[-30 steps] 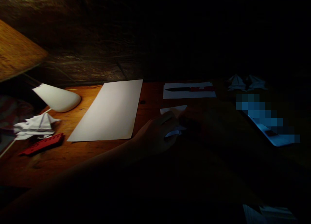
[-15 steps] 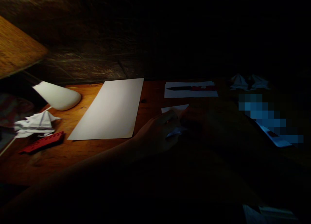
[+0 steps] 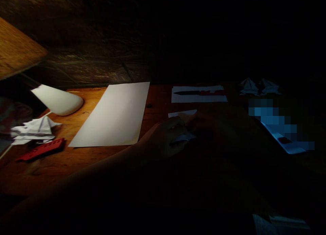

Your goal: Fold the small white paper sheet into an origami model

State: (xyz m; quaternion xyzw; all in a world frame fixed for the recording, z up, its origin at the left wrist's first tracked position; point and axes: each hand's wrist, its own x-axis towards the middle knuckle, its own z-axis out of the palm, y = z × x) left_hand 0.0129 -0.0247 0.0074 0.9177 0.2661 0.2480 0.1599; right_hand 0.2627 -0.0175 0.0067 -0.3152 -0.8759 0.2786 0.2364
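Observation:
Near the middle of the dim wooden table, my left hand (image 3: 166,136) is closed on a small folded piece of white paper (image 3: 179,114). Part of the paper shows above its fingers, and a bluish-lit part shows between them. My right hand (image 3: 205,121) is at the right side of this paper, almost lost in the dark. One of its fingertips seems to touch the paper's right corner; its other fingers cannot be made out. Behind the hands, a knife (image 3: 212,92) with a dark blade and red handle lies across a small stack of white paper (image 3: 178,99).
A large white sheet (image 3: 114,116) lies left of my hands. Farther left are a lamp with a white base (image 3: 59,100), crumpled folded paper (image 3: 35,130) and a red object (image 3: 42,150). At right are a lit phone-like device (image 3: 285,139) and two folded paper shapes (image 3: 259,86).
The whole view has shifted a little, so things on the table appear slightly farther left. My left hand's fingers have moved very slightly on the paper.

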